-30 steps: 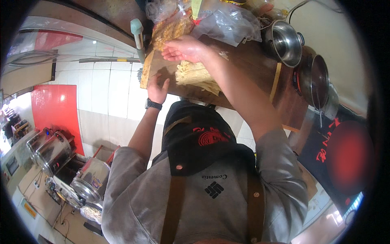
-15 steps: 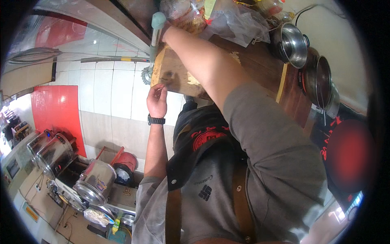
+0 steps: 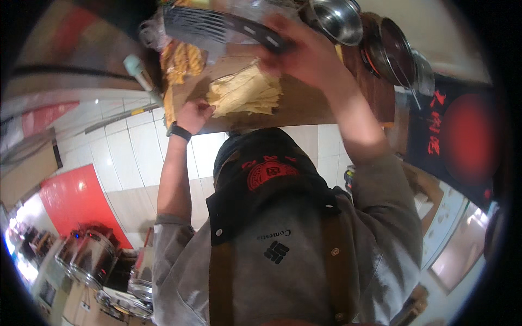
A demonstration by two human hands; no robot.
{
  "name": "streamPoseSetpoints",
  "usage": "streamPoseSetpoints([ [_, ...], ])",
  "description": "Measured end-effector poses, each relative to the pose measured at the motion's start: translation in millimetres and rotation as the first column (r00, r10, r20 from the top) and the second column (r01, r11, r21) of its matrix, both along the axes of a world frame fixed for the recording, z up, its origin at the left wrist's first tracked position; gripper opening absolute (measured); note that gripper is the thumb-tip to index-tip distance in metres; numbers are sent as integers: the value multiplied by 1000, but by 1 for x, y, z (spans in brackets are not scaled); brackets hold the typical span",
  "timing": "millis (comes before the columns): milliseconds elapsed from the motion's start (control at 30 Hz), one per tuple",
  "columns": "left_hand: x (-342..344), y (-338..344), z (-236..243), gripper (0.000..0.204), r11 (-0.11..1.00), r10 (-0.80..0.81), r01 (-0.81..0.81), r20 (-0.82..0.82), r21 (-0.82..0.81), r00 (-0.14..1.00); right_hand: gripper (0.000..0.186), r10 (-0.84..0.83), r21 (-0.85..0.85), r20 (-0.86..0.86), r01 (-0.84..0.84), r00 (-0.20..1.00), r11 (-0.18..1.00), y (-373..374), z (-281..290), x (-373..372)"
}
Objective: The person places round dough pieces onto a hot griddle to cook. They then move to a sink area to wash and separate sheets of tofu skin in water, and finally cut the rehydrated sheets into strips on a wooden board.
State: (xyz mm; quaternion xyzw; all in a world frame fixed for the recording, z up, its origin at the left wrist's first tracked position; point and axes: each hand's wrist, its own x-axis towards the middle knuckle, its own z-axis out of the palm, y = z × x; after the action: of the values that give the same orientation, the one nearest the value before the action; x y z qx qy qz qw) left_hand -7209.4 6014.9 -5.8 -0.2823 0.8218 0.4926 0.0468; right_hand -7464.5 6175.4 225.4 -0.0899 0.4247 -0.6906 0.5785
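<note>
A pile of pale yellow, thin sheets [image 3: 247, 93] lies on the wooden board [image 3: 304, 106] in front of me. My left hand [image 3: 197, 115], wearing a black watch, has its curled fingers closed at the left edge of the pile. Raised above the board, my right hand [image 3: 304, 54] is smeared by motion and wrapped round the handle of a black-handled tool with a broad, striped blade [image 3: 197, 24]. Whether the stripes are slots or reflections cannot be made out. The blade points left, apart from the sheets.
Yellow-orange twisted food in clear plastic [image 3: 185, 61] sits at the board's left end, beside a pale green-topped post [image 3: 138, 70]. A steel pot [image 3: 337, 22] and a dark pan [image 3: 387, 51] stand at the far right. Large metal pots [image 3: 89, 255] are at lower left.
My right hand has come back from the far left, now with the black-handled tool. The left hand has moved onto the sheets' edge. My view has shifted, uncovering the pile.
</note>
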Motion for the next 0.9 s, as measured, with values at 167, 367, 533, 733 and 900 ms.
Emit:
streamPoseSetpoints([
  [167, -133, 72, -14, 24, 903, -186, 19, -350, -429, 918, 34, 156, 500, -620, 234, 769, 834, 190, -39, -4],
  [367, -236, 86, -95, 32, 766, -346, 177, -164, -617, 924, 19, -84, 505, -485, 357, 871, 786, 309, -180, 60],
  [533, -228, 96, -82, 27, 832, -472, 362, -192, -421, 860, 30, -30, 457, -596, 371, 802, 808, 347, -234, 103],
  [733, -215, 111, -73, 26, 798, -532, 413, -190, -439, 825, 49, 230, 538, -776, 426, 587, 728, 300, -235, 58],
  [900, -212, 125, -73, 30, 845, -428, 284, -256, -453, 867, 42, 197, 524, -770, 424, 607, 739, 273, -220, 47],
])
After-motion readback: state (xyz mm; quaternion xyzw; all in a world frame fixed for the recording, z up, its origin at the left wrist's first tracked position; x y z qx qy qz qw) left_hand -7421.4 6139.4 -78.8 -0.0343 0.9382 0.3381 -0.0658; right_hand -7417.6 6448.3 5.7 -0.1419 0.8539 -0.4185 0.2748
